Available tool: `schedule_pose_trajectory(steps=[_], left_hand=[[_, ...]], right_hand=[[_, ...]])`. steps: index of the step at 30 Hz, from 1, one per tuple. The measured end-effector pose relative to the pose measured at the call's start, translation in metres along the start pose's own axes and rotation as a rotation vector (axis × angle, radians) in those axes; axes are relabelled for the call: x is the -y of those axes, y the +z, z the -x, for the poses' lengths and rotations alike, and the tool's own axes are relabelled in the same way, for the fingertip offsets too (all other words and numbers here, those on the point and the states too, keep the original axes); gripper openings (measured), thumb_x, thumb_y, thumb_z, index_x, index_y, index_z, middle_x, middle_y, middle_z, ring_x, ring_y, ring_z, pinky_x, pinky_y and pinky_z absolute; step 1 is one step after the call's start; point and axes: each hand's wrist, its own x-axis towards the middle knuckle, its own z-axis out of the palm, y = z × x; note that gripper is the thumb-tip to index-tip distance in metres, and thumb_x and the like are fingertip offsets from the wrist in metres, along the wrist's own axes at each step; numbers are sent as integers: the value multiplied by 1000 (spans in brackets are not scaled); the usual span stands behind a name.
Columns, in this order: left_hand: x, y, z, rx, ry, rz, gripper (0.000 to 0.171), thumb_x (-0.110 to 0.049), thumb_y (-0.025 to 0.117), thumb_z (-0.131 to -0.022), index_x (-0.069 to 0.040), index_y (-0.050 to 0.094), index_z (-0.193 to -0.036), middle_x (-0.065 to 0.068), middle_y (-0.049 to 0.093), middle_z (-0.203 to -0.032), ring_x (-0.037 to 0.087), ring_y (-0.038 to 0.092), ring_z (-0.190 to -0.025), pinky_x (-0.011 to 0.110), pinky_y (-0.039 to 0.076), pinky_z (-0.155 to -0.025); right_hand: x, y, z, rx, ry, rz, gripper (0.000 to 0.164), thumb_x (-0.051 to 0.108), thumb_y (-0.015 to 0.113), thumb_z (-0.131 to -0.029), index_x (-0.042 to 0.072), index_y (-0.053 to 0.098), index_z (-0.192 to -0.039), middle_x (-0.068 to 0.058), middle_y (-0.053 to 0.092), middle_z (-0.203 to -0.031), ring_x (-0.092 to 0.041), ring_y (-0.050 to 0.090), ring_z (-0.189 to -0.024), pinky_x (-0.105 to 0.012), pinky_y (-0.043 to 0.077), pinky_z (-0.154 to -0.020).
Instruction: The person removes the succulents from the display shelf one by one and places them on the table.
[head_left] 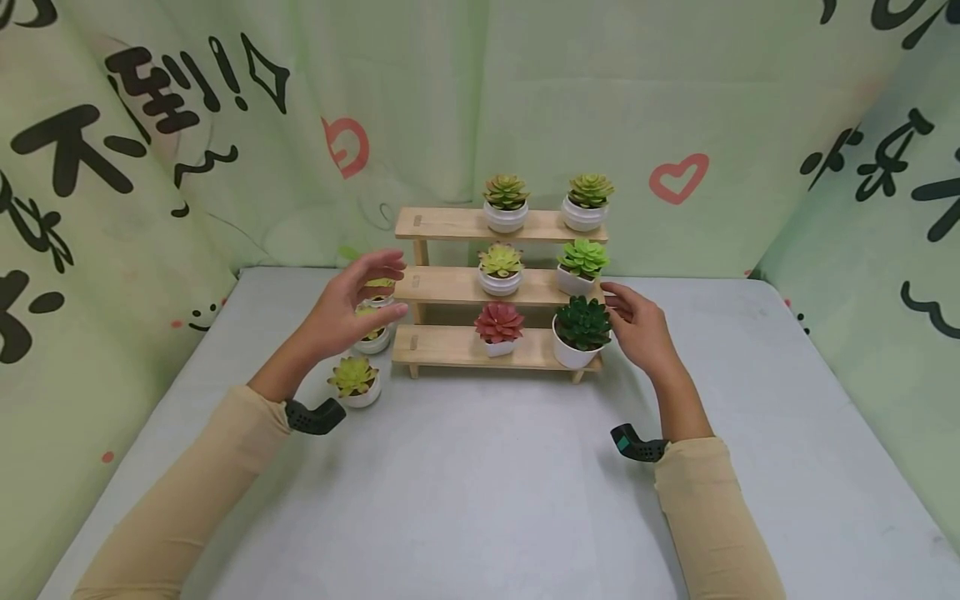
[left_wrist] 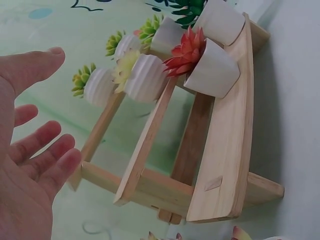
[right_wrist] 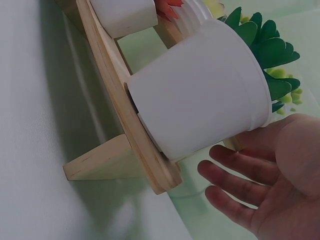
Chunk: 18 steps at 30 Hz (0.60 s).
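A three-step wooden plant stand (head_left: 450,337) carries several potted succulents. My left hand (head_left: 352,304), fingers spread and holding nothing, hovers at the stand's left end; the left wrist view shows its bare palm (left_wrist: 25,185). Behind and below it, small yellow-green succulents partly hide. My right hand (head_left: 637,323) is at the right end, fingers loosely bent, close beside the white pot of the dark green succulent (head_left: 582,323). In the right wrist view, that white pot (right_wrist: 200,90) stands near the lowest shelf's end, its rim right by the thumb. A red succulent (head_left: 498,322) shares this shelf.
On the middle shelf stand a yellow-green succulent (head_left: 501,260) and a bright green one (head_left: 582,259). Two more, a left one (head_left: 506,193) and a right one (head_left: 591,192), top the stand. Another potted succulent (head_left: 356,379) sits on the white table (head_left: 480,500). Printed curtains hang behind.
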Motion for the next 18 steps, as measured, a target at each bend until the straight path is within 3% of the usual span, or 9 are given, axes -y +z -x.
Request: schedule_pose_trajectory(steps=[13, 18], left_hand=[[-6, -1, -6, 1, 36, 9, 66, -7, 70, -87, -8, 38, -145, 18, 48, -138, 28, 50, -127, 49, 44, -107], [-9, 0, -10, -4, 50, 16, 66, -5, 70, -87, -4, 37, -144, 19, 48, -137, 29, 50, -127, 49, 45, -107]], right_hand=[[-2, 1, -1, -2, -12, 4, 44, 10, 44, -102, 6, 41, -146, -24, 56, -134, -38, 56, -124, -50, 46, -104], [-1, 1, -1, -5, -18, 8, 44, 10, 44, -102, 6, 41, -146, -24, 57, -133, -38, 56, -123, -50, 47, -103]])
